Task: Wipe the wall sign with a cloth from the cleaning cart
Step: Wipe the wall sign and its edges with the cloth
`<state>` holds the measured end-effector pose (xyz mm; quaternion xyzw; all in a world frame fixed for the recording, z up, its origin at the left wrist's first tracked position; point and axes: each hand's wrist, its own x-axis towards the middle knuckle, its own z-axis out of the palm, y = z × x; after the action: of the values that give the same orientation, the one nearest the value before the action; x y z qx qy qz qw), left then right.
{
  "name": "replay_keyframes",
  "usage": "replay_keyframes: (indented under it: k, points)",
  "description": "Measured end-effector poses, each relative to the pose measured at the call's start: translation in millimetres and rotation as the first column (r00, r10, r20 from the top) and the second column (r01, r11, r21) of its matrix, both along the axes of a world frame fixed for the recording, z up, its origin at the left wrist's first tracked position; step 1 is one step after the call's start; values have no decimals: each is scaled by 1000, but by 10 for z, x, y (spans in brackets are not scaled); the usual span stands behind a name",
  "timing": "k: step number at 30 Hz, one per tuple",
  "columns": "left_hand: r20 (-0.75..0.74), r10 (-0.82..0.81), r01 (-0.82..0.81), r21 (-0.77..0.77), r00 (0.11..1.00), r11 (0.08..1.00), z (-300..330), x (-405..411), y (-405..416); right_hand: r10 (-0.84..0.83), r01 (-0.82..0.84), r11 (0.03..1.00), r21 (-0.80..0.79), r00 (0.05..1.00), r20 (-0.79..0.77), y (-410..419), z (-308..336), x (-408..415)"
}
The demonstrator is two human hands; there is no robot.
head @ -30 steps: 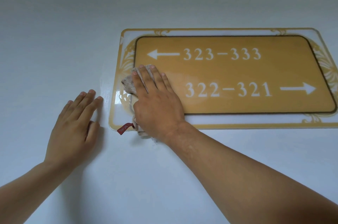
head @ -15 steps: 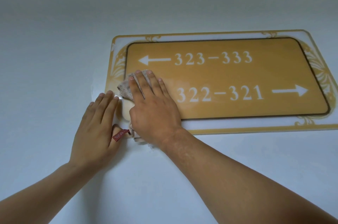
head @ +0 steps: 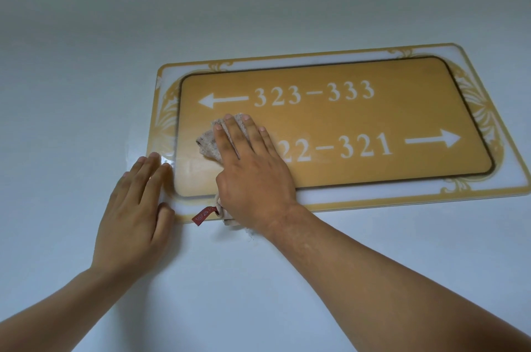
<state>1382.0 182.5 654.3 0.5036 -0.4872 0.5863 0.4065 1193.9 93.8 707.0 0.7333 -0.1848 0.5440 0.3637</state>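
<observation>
While my right hand (head: 253, 170) presses the cloth (head: 207, 144) flat on the sign (head: 359, 121), it has slid toward three o'clock since a second ago: then my fingers lay at the gold panel's left edge with all of "322" showing, and now they cover its first digit. My left hand (head: 135, 208) has moved too; it was flat on the wall (head: 86, 64) well apart from the sign, at nine o'clock of it, and now its fingertips rest on the sign's left border, thumb near the bottom left corner. I take that to mean I am bracing the sign while the wipe starts across the lower line, with most of the panel toward three o'clock left to cover. My right hand is spread wide, palm down, pinning the cloth rather than gripping it; the cloth bunches out at ten o'clock of my fingers and pokes out below my palm at six o'clock, where a red tag (head: 204, 215) hangs over the sign's bottom edge. My left hand is open and flat, holding nothing. Counting: one sign, one cloth, one tag, two hands, two lines of numbers and two arrows, one pointing to nine o'clock and one to three. No cart is in view.
</observation>
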Motion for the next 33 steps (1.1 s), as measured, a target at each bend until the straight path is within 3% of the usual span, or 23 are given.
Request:
replay_keyframes:
  k: [4,22,33]
  points:
    - [-5,-1,1,-12,1000,1000,-16,-41,-10,-3,3,1000,-2,1000,3,-38,2,-61]
    - [226,55,-84,124,973,989,-71,-556,-249,5,-5,1000,12,1000,28,-225,-34,-459]
    - [146,75,-86,71,986,994,35,-820,-288,4,-4,1000,6,1000,23,-307,-52,-589]
